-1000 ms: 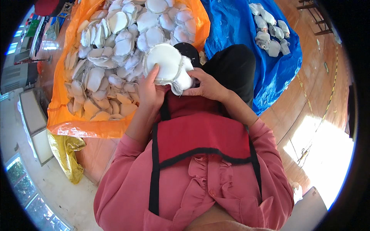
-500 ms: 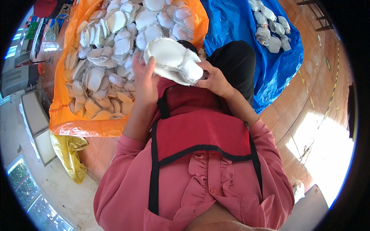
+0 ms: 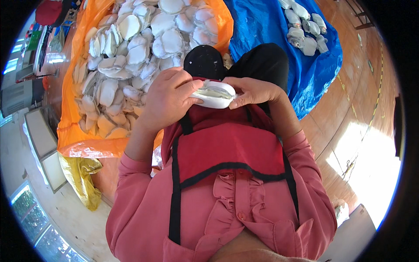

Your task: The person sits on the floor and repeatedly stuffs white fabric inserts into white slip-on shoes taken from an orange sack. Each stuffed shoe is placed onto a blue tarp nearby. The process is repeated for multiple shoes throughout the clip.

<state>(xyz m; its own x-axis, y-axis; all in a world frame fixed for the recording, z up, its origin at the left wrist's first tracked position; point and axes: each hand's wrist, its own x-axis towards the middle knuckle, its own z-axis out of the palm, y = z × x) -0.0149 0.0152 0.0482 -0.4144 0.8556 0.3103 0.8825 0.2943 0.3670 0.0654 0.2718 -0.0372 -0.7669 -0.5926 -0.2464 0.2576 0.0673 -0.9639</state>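
Over my lap, both hands grip a white, soft-looking padded piece. It is turned edge-on, and a pale fluffy seam or opening shows along its upper side. My left hand is closed on its left end, thumb and fingers pinching the edge. At the other end my right hand pinches it, thumb in front and fingers behind. The fingers cover both ends of the piece. Beyond my left hand lies a large heap of similar white and cream pads on an orange plastic sheet.
To the right, a blue plastic sheet carries several white wrapped bundles. My knees in black trousers rise between the sheets. A yellow bag lies at the left by a wall. Sunlight falls on the tiled floor at right.
The padded piece has come down toward my lap and been turned from its broad face to its edge. My left hand, formerly spread beside it, now grips its left end.
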